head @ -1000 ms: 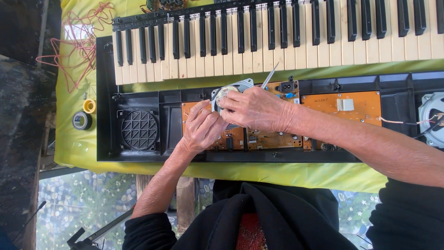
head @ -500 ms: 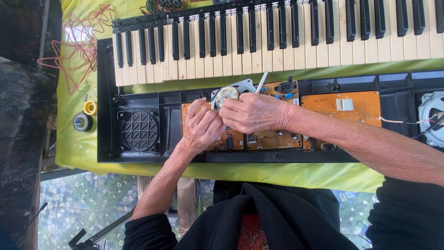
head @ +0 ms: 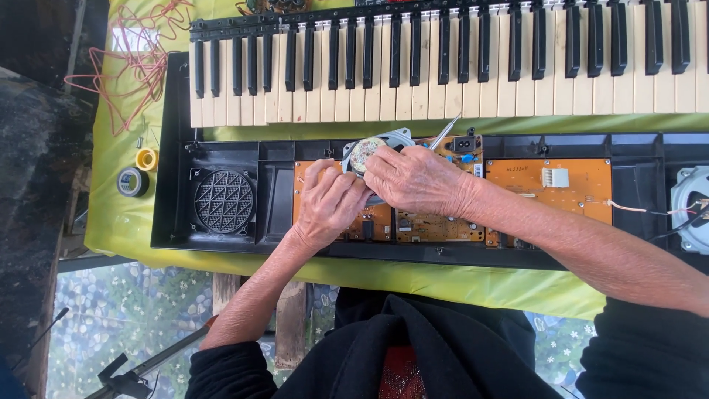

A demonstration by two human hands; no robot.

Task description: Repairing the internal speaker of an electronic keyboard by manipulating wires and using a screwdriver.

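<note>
An opened black keyboard case (head: pixel 221 244) lies on a yellow-green cloth, with orange circuit boards (head: pixel 561 196) inside. Over the left board, both my hands hold a small round loudspeaker (head: pixel 369 151) with a metal frame. My left hand (head: pixel 329 203) grips its lower left side. My right hand (head: pixel 417 181) grips its right side and also holds a thin metal tool (head: pixel 445 133) whose tip points up and right. Most of the loudspeaker is hidden under my fingers.
The row of black and white keys (head: pixel 443 74) lies detached above the case. A speaker grille (head: pixel 224 201) sits at the case's left, another loudspeaker (head: pixel 690 207) with wires at the right. Two tape rolls (head: pixel 139 171) and tangled red wire (head: pixel 140 66) lie on the cloth at left.
Both hands and the loudspeaker stay in nearly the same place; the tool's tip has shifted slightly in my right hand.
</note>
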